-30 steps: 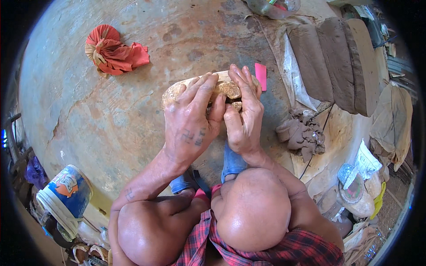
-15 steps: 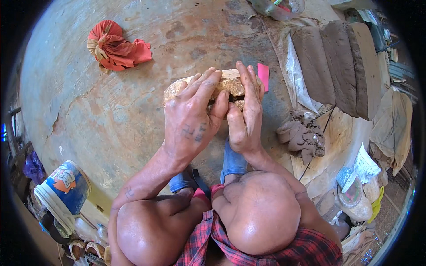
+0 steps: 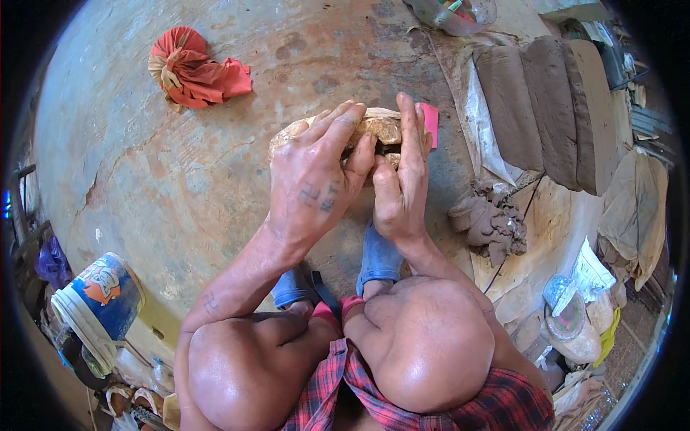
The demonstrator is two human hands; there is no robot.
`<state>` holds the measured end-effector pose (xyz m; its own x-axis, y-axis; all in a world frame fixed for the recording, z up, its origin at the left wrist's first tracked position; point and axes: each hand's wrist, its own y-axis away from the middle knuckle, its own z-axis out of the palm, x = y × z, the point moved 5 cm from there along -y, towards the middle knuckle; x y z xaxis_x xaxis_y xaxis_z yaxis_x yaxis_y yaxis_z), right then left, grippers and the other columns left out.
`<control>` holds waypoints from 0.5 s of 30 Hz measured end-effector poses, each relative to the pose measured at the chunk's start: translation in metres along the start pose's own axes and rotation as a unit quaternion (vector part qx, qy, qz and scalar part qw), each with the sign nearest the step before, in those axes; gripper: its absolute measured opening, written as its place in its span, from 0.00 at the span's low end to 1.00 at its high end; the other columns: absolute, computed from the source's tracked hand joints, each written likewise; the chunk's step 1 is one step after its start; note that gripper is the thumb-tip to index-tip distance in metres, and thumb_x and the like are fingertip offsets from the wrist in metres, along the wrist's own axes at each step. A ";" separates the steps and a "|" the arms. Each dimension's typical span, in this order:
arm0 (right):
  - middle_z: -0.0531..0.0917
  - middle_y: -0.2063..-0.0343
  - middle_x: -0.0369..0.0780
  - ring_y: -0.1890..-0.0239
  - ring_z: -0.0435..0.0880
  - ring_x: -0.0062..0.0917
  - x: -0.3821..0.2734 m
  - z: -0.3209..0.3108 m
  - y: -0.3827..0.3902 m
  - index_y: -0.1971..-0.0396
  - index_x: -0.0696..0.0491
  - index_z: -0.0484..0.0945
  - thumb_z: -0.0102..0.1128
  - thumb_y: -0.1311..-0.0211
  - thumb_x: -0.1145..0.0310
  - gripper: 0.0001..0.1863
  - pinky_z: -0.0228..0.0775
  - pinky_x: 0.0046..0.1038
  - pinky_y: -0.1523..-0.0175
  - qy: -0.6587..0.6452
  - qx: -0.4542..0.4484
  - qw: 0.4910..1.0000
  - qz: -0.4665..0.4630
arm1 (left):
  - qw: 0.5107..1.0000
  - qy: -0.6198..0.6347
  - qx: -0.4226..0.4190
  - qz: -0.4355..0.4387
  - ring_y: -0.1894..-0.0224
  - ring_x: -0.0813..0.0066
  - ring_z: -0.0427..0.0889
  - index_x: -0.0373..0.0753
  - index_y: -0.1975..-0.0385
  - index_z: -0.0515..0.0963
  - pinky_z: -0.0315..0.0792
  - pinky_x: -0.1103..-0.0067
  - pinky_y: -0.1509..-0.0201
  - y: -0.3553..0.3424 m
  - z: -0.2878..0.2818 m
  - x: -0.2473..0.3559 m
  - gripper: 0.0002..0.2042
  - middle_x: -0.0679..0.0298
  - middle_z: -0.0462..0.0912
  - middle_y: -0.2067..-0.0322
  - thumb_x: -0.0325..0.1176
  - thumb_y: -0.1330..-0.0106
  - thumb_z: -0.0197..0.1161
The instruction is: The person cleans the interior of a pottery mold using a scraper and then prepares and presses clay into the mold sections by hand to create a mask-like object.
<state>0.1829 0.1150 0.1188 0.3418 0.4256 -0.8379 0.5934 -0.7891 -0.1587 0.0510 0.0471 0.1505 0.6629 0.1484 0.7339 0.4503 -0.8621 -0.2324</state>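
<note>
The work looks to be midway, judging by how things stand now: a two-part tan block (image 3: 377, 129) sits in front of the person's knees, over the floor (image 3: 165, 201), neither set down on its own nor released. The left hand (image 3: 309, 165) is clasped over its left part, fingers across the top and the thumb on the near side; the right hand (image 3: 404, 169) is pressed along its right end, thumb bent beside the other thumb. The parts lie close together, yet a dark gap shows between them near the thumbs, so they do not look fully closed there. What is inside, and whether the underside touches the floor, cannot be told. To the right, thick slabs of grey-brown clay (image 3: 504, 108) lie stacked side by side, and a torn clay lump (image 3: 492, 226) rests nearer, both apart from the hands. A pink strip (image 3: 431, 125) lies just beside the right fingers; a bundled red cloth (image 3: 208, 75) lies well off to the left.
</note>
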 end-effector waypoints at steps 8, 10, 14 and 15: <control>0.59 0.24 0.64 0.18 0.48 0.62 -0.002 -0.001 0.002 0.22 0.71 0.50 0.53 0.40 0.65 0.47 0.28 0.56 0.17 -0.005 -0.002 1.000 -0.008 | 1.000 0.007 -0.015 -0.016 0.53 0.51 0.90 0.36 0.48 0.84 0.83 0.63 0.49 -0.002 -0.003 -0.001 0.16 0.51 0.90 0.51 0.37 0.31 0.69; 0.59 0.24 0.64 0.18 0.48 0.62 -0.003 -0.001 0.002 0.22 0.71 0.51 0.53 0.39 0.64 0.47 0.29 0.55 0.17 -0.009 -0.004 1.000 0.001 | 1.000 0.005 -0.008 -0.007 0.54 0.51 0.90 0.36 0.48 0.84 0.83 0.63 0.49 -0.001 -0.003 -0.004 0.16 0.51 0.90 0.51 0.37 0.31 0.69; 0.59 0.24 0.64 0.18 0.48 0.62 0.001 -0.003 0.004 0.22 0.71 0.50 0.53 0.39 0.64 0.47 0.30 0.54 0.16 -0.013 -0.004 1.000 -0.014 | 1.000 0.014 -0.005 -0.008 0.56 0.51 0.90 0.37 0.48 0.84 0.83 0.63 0.52 -0.004 0.001 -0.006 0.16 0.52 0.90 0.53 0.38 0.31 0.69; 0.59 0.24 0.64 0.18 0.48 0.62 0.002 -0.004 0.005 0.22 0.71 0.50 0.54 0.39 0.63 0.48 0.30 0.54 0.16 -0.004 -0.004 1.000 -0.016 | 1.000 0.015 -0.005 -0.009 0.56 0.51 0.90 0.37 0.48 0.84 0.83 0.63 0.52 -0.003 0.001 -0.006 0.16 0.52 0.90 0.53 0.38 0.31 0.69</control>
<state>0.1890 0.1139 0.1188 0.3170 0.4473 -0.8363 0.6099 -0.7714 -0.1814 0.0465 0.0494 0.1463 0.6373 0.1491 0.7560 0.4547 -0.8649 -0.2127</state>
